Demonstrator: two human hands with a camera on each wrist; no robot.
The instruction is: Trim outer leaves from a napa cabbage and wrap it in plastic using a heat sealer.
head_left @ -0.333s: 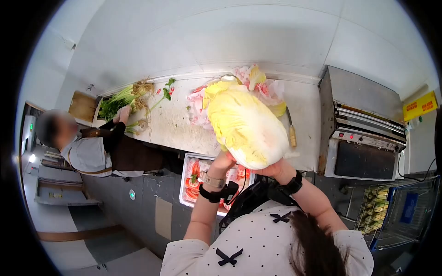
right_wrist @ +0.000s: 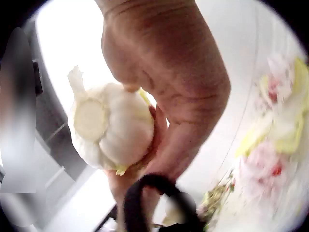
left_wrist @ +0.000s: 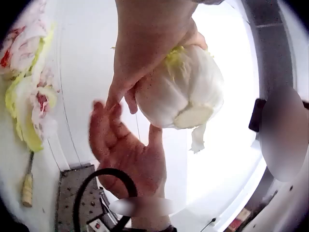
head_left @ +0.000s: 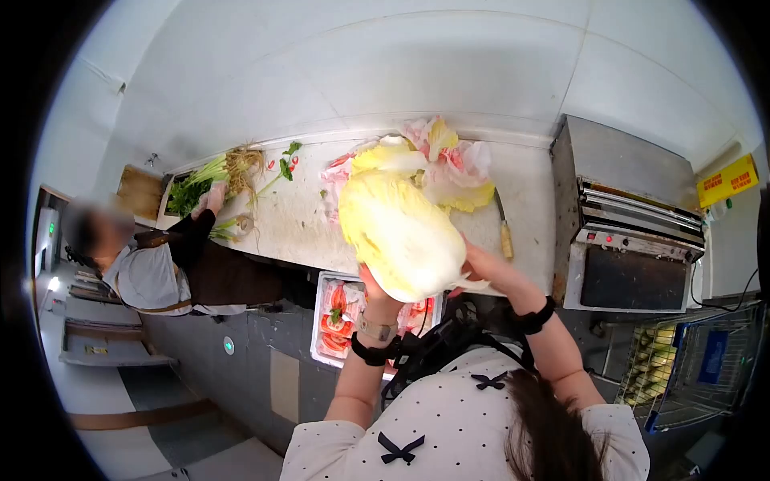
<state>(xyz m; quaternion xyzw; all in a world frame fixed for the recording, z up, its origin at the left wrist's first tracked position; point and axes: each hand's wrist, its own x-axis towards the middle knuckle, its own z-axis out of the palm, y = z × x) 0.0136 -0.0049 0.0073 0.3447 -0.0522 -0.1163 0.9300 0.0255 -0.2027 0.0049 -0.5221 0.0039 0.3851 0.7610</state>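
Observation:
A big napa cabbage (head_left: pixel 401 236), yellow at the leafy end and white at the base, is held up in front of the body. My left hand (head_left: pixel 374 285) grips it from the left side, fingers round it in the left wrist view. My right hand (head_left: pixel 483 269) is at its right side. In the left wrist view this right hand (left_wrist: pixel 133 159) has loosely bent fingers, with the thumb right at the cabbage's side. A torn pale strip (head_left: pixel 472 284) hangs from the cut base (right_wrist: pixel 91 119).
Loose cabbage leaves (head_left: pixel 461 194) and pink-white wrappings lie on the counter (head_left: pixel 529 200), near a wooden-handled knife (head_left: pixel 505 239). Below the edge stands a white crate (head_left: pixel 321 351) of wrapped red items. A wrapping machine (head_left: pixel 634 232) stands right; another person (head_left: pixel 160 268) handles leafy greens (head_left: pixel 192 192) at left.
The cabbage has moved left and closer to the body. My right hand has shifted from beneath its base up to its right side. The torn strip by the base shows more plainly.

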